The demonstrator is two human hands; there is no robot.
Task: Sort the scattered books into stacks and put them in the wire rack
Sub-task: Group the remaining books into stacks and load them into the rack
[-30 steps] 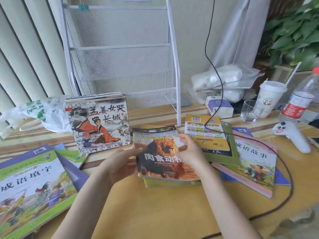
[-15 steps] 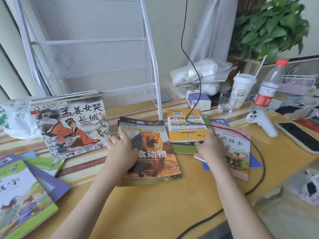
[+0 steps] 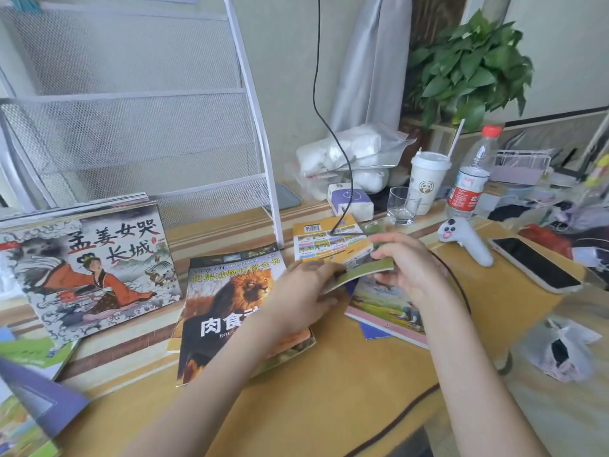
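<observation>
Sorting is barely begun: our left hand (image 3: 306, 288) and right hand (image 3: 407, 268) pinch a green book (image 3: 362, 273), lifting its edge off the tabletop (image 3: 329, 407); other books lie scattered, the wire rack (image 3: 148, 127) holds none that we can see.

Glossy paper lion book (image 3: 227, 311) beside white metal mesh rack (image 3: 131, 127) on smooth table (image 3: 329, 390).

one wire rack (image 3: 138, 103), one paper cup (image 3: 427, 181), one glass (image 3: 402, 206), one water bottle (image 3: 471, 179), one phone (image 3: 534, 263), one potted plant (image 3: 468, 67), two hands; books uncounted, overlapping.
</observation>
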